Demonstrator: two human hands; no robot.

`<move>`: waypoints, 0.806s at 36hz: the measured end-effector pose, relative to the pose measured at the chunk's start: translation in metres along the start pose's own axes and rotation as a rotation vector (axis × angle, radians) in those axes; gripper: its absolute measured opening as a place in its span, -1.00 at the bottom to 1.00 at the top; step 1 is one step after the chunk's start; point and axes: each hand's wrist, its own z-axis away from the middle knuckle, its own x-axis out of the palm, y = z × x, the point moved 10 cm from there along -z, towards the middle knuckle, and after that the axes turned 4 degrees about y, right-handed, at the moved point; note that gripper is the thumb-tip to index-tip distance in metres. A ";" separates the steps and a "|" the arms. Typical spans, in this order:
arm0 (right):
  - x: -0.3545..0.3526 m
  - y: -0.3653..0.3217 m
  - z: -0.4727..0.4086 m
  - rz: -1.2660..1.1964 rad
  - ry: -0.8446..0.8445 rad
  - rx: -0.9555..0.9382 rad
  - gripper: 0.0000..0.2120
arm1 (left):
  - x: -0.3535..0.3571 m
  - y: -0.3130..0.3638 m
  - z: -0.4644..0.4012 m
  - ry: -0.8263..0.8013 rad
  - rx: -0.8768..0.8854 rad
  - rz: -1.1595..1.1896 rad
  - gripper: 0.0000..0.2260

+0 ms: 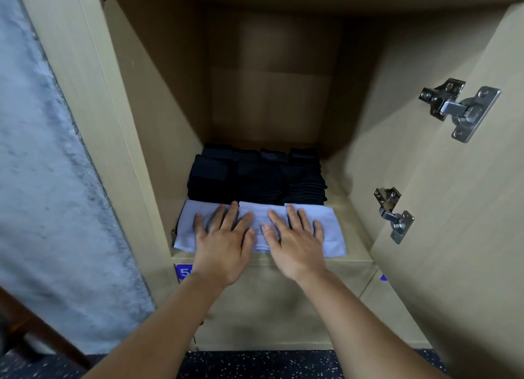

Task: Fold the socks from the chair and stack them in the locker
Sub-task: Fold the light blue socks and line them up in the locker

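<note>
Inside the open wooden locker (272,101), folded pale blue socks (330,228) lie in a row along the front of the shelf. Behind them stand stacks of folded dark socks (255,177). My left hand (224,237) lies flat with spread fingers on the left and middle pale socks. My right hand (295,237) lies flat beside it on the middle and right pale socks. Both palms press down; neither hand grips anything. The chair is only a dark edge (34,330) at the lower left.
The locker door (453,208) stands open on the right, with two metal hinges (459,109) on its inner face. A grey wall (42,166) is at the left. Below the shelf is a closed compartment with a blue number label (183,271). Dark speckled floor runs along the bottom.
</note>
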 end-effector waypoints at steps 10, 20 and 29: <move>-0.021 -0.005 0.008 -0.064 0.070 -0.015 -0.44 | -0.027 -0.010 0.018 0.110 -0.015 0.136 -0.37; -0.059 -0.048 0.040 -0.275 0.111 -0.159 -0.47 | -0.080 -0.041 0.064 0.146 -0.041 0.229 -0.37; -0.057 -0.115 0.080 -0.465 0.010 -0.369 -0.44 | -0.131 -0.065 0.128 0.176 -0.068 0.149 -0.40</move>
